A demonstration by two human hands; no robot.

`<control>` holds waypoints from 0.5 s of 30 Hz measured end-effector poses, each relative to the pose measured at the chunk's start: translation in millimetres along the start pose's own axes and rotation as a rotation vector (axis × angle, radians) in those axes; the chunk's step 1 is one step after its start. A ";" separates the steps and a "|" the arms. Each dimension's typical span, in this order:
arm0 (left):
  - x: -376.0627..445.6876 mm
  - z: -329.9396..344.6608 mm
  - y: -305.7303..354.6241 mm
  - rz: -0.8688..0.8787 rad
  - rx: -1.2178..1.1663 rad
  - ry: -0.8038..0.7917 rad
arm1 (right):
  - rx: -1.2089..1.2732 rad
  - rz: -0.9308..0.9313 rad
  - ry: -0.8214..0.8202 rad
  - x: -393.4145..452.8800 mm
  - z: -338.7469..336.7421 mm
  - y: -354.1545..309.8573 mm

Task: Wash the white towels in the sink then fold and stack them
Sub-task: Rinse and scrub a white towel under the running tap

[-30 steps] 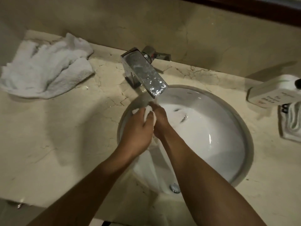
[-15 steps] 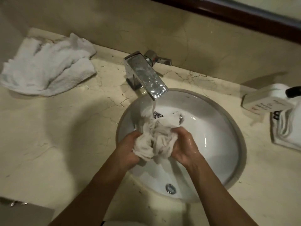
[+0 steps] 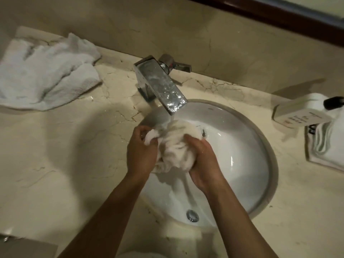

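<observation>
A cream marble vanity counter (image 3: 55, 164) runs under a beige wall, with a round white sink (image 3: 242, 164) sunk into its right half and a chrome faucet (image 3: 160, 84) rising from the back edge, its spout reaching out over the basin. From my remote seat I see both hands working over the bowl. My left hand (image 3: 141, 153) has its fingers curled round one end of a bunched wet towel (image 3: 176, 146), and my right hand (image 3: 202, 161) grips the other side of the same bundle. The towel hangs above the basin's back-left part, right under the spout; a thin stream of water seems to fall onto it, though the blur makes that hard to confirm.

At the counter's back-left corner lies a second white towel (image 3: 46, 77), crumpled and unfolded, well apart from the sink. Near the right edge sits a white soap dispenser (image 3: 301, 114) beside what looks like folded white cloth (image 3: 331, 146).

I judge this to be the washing step: scrubbing and rinsing the first towel. Next I would need to squeeze it firmly over the basin to shed water, then carry it to a bare stretch of counter for folding. The towel at the back-left corner looks unfinished, so the task seems early.
</observation>
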State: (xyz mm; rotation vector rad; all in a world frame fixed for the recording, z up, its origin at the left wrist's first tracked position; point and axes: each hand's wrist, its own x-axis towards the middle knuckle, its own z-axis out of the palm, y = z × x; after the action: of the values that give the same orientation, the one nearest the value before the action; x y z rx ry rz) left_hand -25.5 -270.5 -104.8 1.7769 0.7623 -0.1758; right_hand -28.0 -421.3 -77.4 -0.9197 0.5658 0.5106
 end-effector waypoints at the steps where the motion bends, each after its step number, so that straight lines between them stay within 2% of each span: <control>1: 2.5 -0.8 2.5 -0.251 -0.311 -0.095 | 0.161 0.151 -0.022 3.8 -8.3 0.8; 2: 4.3 -1.6 1.4 -0.489 -0.547 -0.237 | 0.246 0.306 -0.056 7.4 -15.2 5.9; 3: 3.6 -4.1 -3.4 -0.661 -0.649 -0.361 | 0.254 0.411 -0.075 7.9 -22.7 13.1; 4: 0.3 -2.7 -7.8 -0.745 -0.704 -0.462 | 0.213 0.461 -0.055 6.6 -27.6 19.5; 7: -6.8 -1.7 -25.5 -0.821 -0.690 -0.430 | 0.146 0.546 0.031 13.7 -43.1 39.2; 8: -4.5 -1.5 -32.5 -0.849 -0.675 -0.410 | 0.088 0.521 0.069 11.7 -39.6 39.7; 10: 2.6 -2.4 -34.4 -0.770 -0.669 -0.400 | -0.084 0.327 0.114 5.1 -34.9 29.4; 12: 17.1 2.1 -39.0 -0.549 -0.643 -0.252 | -0.393 -0.019 0.250 -3.7 -27.6 15.0; 14: 27.1 11.0 -37.8 -0.385 -0.480 -0.153 | -0.521 -0.210 0.158 -14.9 -7.4 0.4; 15: 23.8 16.7 -26.0 -0.329 -0.369 -0.161 | -0.558 -0.226 0.100 -17.1 3.1 -0.2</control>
State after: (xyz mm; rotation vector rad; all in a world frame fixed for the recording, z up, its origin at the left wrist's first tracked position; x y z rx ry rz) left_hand -17.6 -272.0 -143.0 1.2669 0.9027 -0.3683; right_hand -39.8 -421.6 -64.7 -1.5284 0.4054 0.4240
